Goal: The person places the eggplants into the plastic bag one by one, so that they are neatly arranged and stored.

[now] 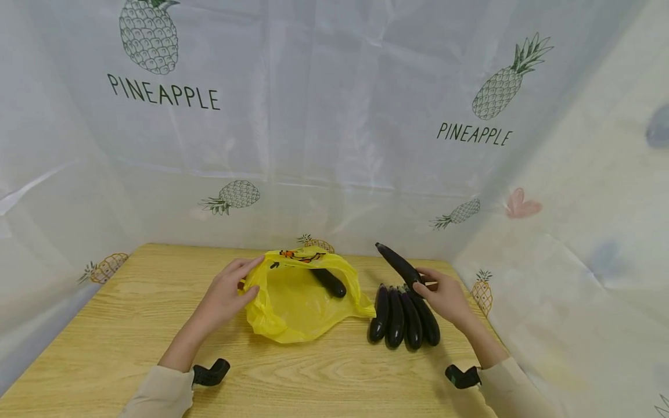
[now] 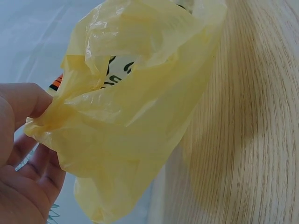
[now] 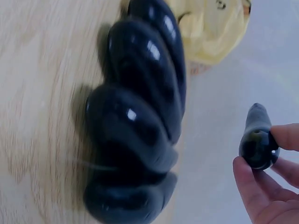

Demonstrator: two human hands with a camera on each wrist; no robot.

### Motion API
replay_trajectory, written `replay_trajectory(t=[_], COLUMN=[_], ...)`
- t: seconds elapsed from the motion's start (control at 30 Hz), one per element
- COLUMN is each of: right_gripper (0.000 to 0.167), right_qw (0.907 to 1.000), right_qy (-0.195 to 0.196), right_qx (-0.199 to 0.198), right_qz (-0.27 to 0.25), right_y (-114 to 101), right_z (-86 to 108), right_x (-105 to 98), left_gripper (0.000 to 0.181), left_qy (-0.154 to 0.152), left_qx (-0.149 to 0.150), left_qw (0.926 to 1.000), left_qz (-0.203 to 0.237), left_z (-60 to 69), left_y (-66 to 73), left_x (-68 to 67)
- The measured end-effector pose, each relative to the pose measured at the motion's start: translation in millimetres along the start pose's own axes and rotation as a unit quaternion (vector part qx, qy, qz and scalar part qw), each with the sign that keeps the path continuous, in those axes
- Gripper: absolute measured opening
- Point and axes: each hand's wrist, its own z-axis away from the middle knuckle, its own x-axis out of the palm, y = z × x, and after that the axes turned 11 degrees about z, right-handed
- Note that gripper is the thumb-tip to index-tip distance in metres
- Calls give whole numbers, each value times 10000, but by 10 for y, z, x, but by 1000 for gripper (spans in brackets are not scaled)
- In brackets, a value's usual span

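A yellow plastic bag [image 1: 308, 310] lies on the table with its mouth spread toward me, and one eggplant [image 1: 330, 283] is inside it. My left hand [image 1: 226, 293] grips the bag's left edge; in the left wrist view the bunched yellow film sits between thumb and fingers. On the right, my right hand [image 1: 441, 295] pinches a dark eggplant [image 1: 399, 264] by its rounded end, its narrow end pointing up and left. The right wrist view shows that held eggplant [image 3: 259, 147] end-on. Below it several eggplants [image 1: 395, 319] lie side by side, apart from the fingers.
The wooden table [image 1: 313, 377] ends at a pale curtain [image 1: 324, 128] printed with pineapples at the back, and another printed sheet [image 1: 569, 261] hangs along the right side. A black wrist mount [image 1: 211, 372] sticks out from the left sleeve, another black mount [image 1: 463, 377] from the right.
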Motion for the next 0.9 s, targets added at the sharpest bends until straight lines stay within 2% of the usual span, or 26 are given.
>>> replay_trajectory(t=[0.33,0.53,0.9], right_gripper=[51,51,50], right_qw=[9998,9988,9971], right_qy=[15,-159,-324], right_qx=[-171,-334,-455], right_qz=[-124,-329,-523], right_y=[-288,-460,-659], right_z=[101,186,225], right_x=[41,81,308], left_gripper=[71,71,70], left_qy=[2,3,-6], left_qx=[68,21,-49], left_qw=[10000,10000,10000], left_qz=[-48,-10,9], left_z=[-19,-19,-3], left_y=[-23,-15,-25], left_x=[8,8,11])
